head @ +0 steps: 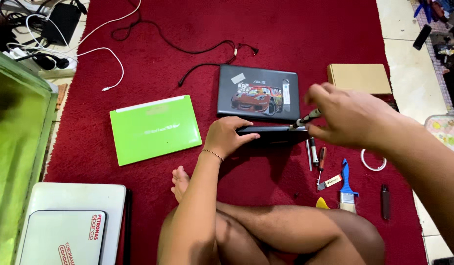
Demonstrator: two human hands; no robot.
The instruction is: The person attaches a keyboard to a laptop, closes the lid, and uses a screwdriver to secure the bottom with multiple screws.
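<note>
I sit cross-legged on a red carpet. My left hand (228, 137) presses down on a dark laptop (273, 133) that stands on its edge in front of me. My right hand (347, 118) grips a screwdriver (308, 118) whose tip meets the upper right edge of that laptop. Just behind it lies a grey closed laptop (258, 92) with a red car sticker on the lid.
A green closed laptop (154, 128) lies to the left. Small screwdrivers (317, 159), a blue-handled brush (346, 186), a white ring (373, 160) and a dark stick (385, 201) lie at right. A cardboard box (359, 78), cables (187, 46) and white laptops (65, 223) surround.
</note>
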